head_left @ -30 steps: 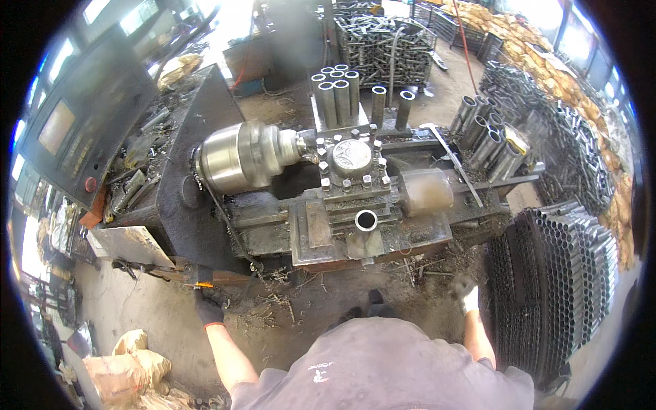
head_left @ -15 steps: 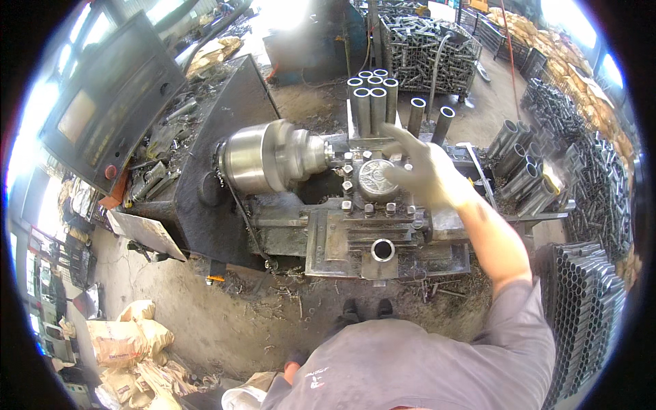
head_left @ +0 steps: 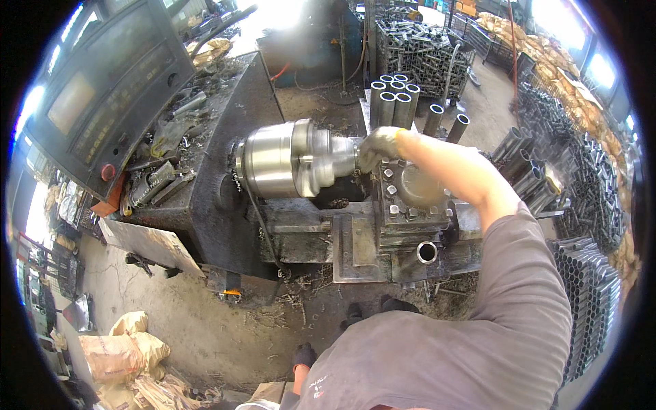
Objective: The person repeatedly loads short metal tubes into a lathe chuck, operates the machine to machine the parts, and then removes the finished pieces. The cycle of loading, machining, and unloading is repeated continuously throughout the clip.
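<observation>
My right hand (head_left: 378, 147), in a grey-green glove, is at the outer end of the lathe chuck (head_left: 277, 160). Its fingers curl downward beside the short tube end in the jaws, and what they hold, if anything, is hidden. The stepped jaws look smeared by motion. Just below my right wrist is the square tool post (head_left: 413, 191) with bolts around its top. A steel tube (head_left: 426, 253) stands upright on the carriage's near side. My left hand (head_left: 305, 355), in a dark glove, hangs low beside my body, away from the machine; its fingers are too small to read.
Upright steel tubes (head_left: 387, 106) stand behind the tool post, with more tubes (head_left: 526, 178) leaning at the right. A tube stack (head_left: 584, 301) rises near my right side. Wire baskets of parts (head_left: 420, 61) are at the back. Paper sacks (head_left: 119, 355) lie at lower left.
My right hand has moved left from above the tool post to the chuck's end, its fingers now curled. My left hand has come more into sight. The whole view has shifted slightly.
</observation>
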The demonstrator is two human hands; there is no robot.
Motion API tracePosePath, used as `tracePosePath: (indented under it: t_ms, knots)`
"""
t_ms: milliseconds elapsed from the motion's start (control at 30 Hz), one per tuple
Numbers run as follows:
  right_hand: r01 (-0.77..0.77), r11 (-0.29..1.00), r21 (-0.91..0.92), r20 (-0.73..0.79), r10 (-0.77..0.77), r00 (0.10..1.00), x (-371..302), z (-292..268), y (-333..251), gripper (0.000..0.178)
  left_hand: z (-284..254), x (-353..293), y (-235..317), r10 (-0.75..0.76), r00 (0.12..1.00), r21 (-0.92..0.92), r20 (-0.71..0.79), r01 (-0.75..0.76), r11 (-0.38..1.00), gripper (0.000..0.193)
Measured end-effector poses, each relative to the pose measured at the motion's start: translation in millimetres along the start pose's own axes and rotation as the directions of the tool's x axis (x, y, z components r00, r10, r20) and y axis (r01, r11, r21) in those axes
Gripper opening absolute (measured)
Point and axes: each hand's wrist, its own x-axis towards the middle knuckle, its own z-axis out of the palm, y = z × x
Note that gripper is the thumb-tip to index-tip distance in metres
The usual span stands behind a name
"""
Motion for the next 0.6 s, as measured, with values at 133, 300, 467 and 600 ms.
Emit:
tracePosePath:
  t_ms: [133,300,467,600]
  knots:
    - [0.301,0.85,0.433,-0.46,-0.079,0.884,-55.2,-43.1,-17.5,0.034,-13.4,7.8,-12.7,-0.324,0.946,-0.282,0.013,0.314,0.907,0.038]
    - [0.355,0.872,-0.338,-0.399,-0.474,0.785,-60.5,-32.7,-47.1,0.078,-28.5,8.3,-3.0,-0.308,0.947,-0.268,0.091,0.322,0.908,0.038]
    - [0.297,0.765,-0.572,0.153,-0.256,0.954,-15.9,-11.5,-31.0,0.033,-32.9,27.9,10.3,-0.262,0.956,-0.378,0.134,0.293,0.878,0.038]
    - [0.248,0.229,-0.941,0.206,-0.193,0.959,7.0,-45.6,-4.5,0.031,-61.3,41.7,31.7,-0.371,0.927,-0.649,0.059,0.318,0.692,0.037]
